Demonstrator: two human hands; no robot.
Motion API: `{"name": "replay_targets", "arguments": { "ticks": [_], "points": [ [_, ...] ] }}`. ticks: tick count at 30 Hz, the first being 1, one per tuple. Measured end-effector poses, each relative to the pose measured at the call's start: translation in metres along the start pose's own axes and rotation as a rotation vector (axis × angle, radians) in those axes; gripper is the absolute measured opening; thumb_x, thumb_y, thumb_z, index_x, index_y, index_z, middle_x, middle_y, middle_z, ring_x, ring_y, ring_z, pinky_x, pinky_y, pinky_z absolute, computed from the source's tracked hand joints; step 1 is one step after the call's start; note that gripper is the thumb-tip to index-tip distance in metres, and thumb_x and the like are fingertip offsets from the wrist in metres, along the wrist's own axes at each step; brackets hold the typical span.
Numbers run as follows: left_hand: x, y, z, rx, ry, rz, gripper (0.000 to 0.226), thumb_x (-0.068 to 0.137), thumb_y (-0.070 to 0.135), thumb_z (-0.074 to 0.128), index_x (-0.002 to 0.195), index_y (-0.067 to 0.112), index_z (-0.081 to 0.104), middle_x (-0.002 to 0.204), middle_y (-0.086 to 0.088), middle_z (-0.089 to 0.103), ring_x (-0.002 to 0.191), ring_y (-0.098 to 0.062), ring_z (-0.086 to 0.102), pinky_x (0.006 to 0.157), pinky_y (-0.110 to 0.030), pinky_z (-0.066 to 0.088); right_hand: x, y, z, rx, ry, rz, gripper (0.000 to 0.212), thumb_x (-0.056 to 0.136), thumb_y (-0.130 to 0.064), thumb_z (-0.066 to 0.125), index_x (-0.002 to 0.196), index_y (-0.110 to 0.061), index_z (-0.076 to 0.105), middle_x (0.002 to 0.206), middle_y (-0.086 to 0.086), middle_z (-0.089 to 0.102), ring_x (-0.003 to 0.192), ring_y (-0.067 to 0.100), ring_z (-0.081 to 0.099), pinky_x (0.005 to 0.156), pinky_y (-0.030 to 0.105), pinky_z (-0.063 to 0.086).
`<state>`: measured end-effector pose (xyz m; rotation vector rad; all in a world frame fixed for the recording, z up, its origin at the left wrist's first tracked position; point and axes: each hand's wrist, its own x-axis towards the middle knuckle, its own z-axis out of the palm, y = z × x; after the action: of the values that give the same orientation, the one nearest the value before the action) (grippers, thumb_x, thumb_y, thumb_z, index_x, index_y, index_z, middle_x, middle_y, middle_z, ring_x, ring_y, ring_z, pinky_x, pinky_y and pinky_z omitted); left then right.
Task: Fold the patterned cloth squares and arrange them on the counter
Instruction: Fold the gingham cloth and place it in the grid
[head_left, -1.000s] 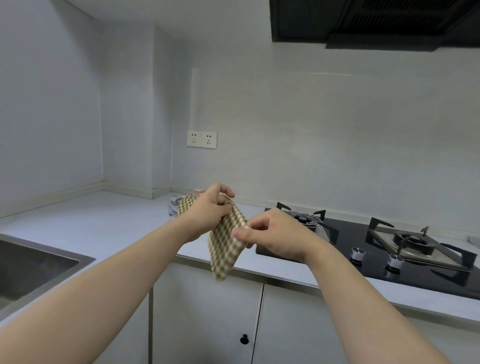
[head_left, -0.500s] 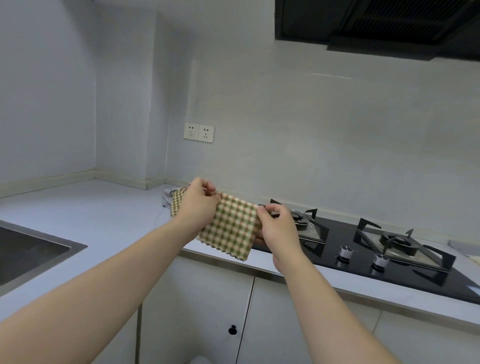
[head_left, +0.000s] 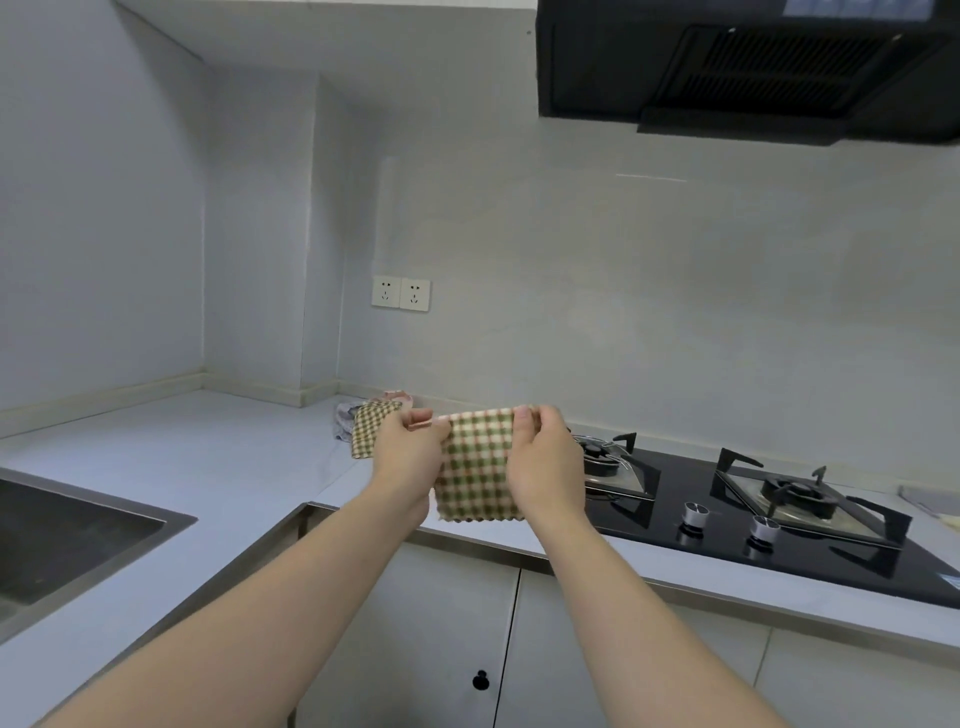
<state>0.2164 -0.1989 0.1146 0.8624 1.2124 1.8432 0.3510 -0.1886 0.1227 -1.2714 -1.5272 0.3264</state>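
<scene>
A green-and-cream checked cloth square (head_left: 475, 467) hangs spread in the air above the counter's front edge. My left hand (head_left: 410, 449) pinches its top left corner and my right hand (head_left: 543, 457) pinches its top right corner. Behind my left hand a small pile of other cloths (head_left: 371, 423) lies on the counter (head_left: 208, 467) near the back wall; the top one is checked like the one I hold, with a grey and a pinkish piece beneath it.
A black gas hob (head_left: 753, 509) with two burners and two knobs lies to the right. A steel sink (head_left: 62, 540) is set into the counter at the left. Sockets (head_left: 400, 293) sit on the wall; a black hood (head_left: 748, 67) hangs above. White cabinet doors (head_left: 415, 649) are below.
The cloth hung bunched from my hands a second ago; now it is pulled out flat between them, held level by its top corners. My view has tilted upward.
</scene>
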Motion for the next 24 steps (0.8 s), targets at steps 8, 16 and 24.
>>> {"name": "replay_targets", "arguments": {
  "ticks": [8,16,24],
  "points": [
    [-0.006,-0.012,0.007,-0.074,-0.064,-0.276,0.029,0.101,0.037,0.06,0.105,0.009,0.066,0.103,-0.009,0.075,0.098,-0.029,0.071,0.092,-0.047,0.058,-0.003,-0.01,-0.009,-0.247,0.001,-0.148,0.036,0.108,-0.05,0.021,0.109,-0.026,0.047,0.088,-0.003,0.063,0.082,0.027,0.059,0.064,0.037,0.044],
    [-0.019,-0.021,0.024,0.396,0.153,0.277,0.035,0.108,0.04,0.037,0.091,0.017,0.056,0.083,0.002,0.061,0.073,-0.009,0.054,0.059,-0.027,0.038,-0.002,0.012,0.002,-0.054,0.035,0.064,0.045,0.108,-0.051,0.021,0.104,-0.019,0.053,0.097,0.005,0.063,0.09,0.031,0.057,0.073,0.039,0.042],
    [-0.01,-0.061,0.044,0.494,0.074,0.316,0.032,0.109,0.037,0.036,0.092,0.017,0.055,0.078,0.005,0.058,0.071,-0.009,0.052,0.059,-0.026,0.036,0.004,0.062,-0.003,0.098,0.047,0.142,0.038,0.11,-0.041,0.029,0.095,-0.015,0.052,0.08,-0.002,0.057,0.072,0.013,0.051,0.054,0.019,0.033]
  ]
}}
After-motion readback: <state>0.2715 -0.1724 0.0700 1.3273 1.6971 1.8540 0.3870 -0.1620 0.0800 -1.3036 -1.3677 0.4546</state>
